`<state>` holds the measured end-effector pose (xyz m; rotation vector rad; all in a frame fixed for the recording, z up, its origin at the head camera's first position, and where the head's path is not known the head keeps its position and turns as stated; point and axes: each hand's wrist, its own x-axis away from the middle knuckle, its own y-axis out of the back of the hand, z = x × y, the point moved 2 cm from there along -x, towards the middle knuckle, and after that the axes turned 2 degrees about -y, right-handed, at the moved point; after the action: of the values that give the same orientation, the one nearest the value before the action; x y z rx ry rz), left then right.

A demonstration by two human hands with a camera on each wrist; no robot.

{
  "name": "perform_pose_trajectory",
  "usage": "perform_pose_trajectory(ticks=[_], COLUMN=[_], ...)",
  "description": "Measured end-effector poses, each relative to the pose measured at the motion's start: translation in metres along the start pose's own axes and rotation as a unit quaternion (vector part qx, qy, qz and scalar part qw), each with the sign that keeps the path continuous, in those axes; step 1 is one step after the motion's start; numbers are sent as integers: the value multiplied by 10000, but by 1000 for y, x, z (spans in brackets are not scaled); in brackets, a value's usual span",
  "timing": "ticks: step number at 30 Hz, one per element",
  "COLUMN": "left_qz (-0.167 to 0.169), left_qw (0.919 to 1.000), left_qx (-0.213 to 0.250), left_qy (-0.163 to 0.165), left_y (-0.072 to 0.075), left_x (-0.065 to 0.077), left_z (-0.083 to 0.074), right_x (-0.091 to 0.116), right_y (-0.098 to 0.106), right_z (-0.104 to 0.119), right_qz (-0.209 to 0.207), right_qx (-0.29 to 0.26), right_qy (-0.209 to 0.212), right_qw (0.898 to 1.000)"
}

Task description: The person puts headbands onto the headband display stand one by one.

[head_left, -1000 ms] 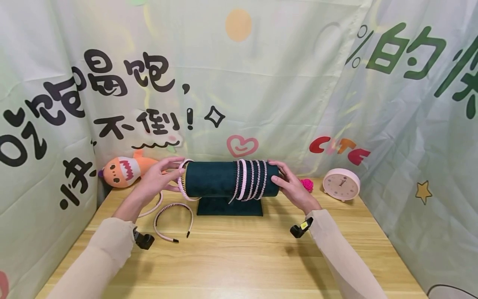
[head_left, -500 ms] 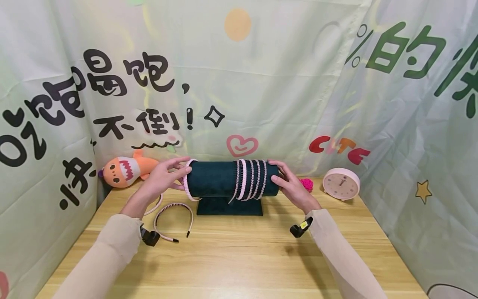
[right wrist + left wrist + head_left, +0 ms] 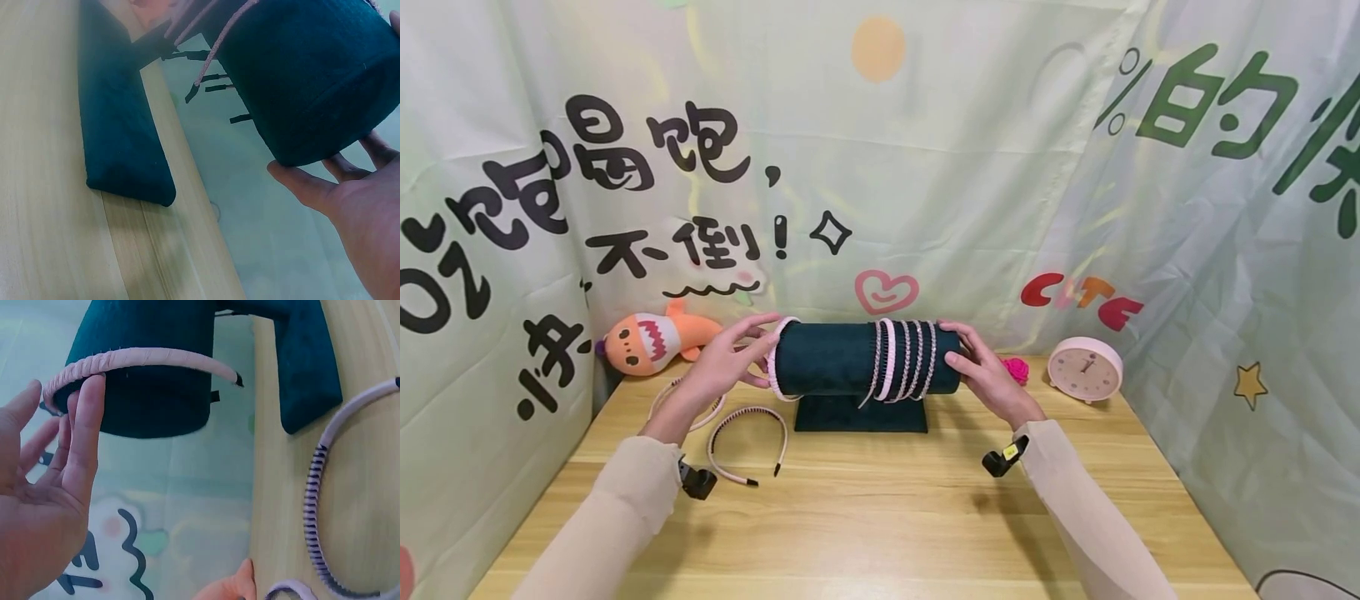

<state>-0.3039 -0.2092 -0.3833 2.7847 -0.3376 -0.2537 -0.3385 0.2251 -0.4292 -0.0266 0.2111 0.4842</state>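
Observation:
A dark green velvet headband stand, a padded cylinder on a foot, stands at the middle of the table. Around its left end sits a pink wrapped headband. My left hand is at this band, its fingers fairly straight and a fingertip right at the band's edge in the left wrist view. My right hand holds the cylinder's right end, thumb at the front and fingers over the top and end face. Several slim pink and glittery headbands circle the cylinder toward that end.
Two more pink headbands lie on the wooden table: a front one and one partly hidden by my left arm. An orange plush toy is at the back left. A pink flower and round clock are at the right.
My left hand first moved right with the pink headband, bringing it farther onto the cylinder, then drew back slightly left. My right hand has stayed in place.

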Motion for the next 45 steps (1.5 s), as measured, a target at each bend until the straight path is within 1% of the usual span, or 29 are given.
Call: perform_pose_trajectory(ticks=[3,7,11,16,19,21,24,30,35,40,42,45], left_qz=[151,478,676,871,947,980,1000,907,705,443,325,165], left_qw=[9997,9970,9939,9904,9872,9849,9837,9851,9848,9817,9802,9759], left_qx=[-20,-69,-158,-380,-698,-886,-988,-980,-1041,-1305,-1463,-1722], left_qy=[-210,-607,-855,-1004,-1072,-1115,-1124,-1082,-1198,-1311,-1293,-1329], left_y=[4,8,10,14,17,19,20,18,15,7,2,-5], left_x=[2,5,8,11,12,12,11,7,4,-1,-2,-5], left_z=[4,6,7,10,13,13,12,11,12,11,10,7], right_x=[0,1,1,1,1,1,1,1,1,0,0,-1], right_y=[0,1,0,0,-1,-1,0,0,0,1,1,1], right_z=[0,1,1,1,1,1,1,0,0,-1,-1,-2], right_qz=[4,-13,-22,3,-2,-6,-13,-6,-8,-13,-14,-21], right_qx=[23,52,61,54,29,27,22,24,41,49,57,56], right_qy=[21,23,21,24,20,19,34,32,13,17,8,-2], right_qw=[10000,10000,10000,10000,10000,10000,10000,10000,10000,10000,10000,10000])
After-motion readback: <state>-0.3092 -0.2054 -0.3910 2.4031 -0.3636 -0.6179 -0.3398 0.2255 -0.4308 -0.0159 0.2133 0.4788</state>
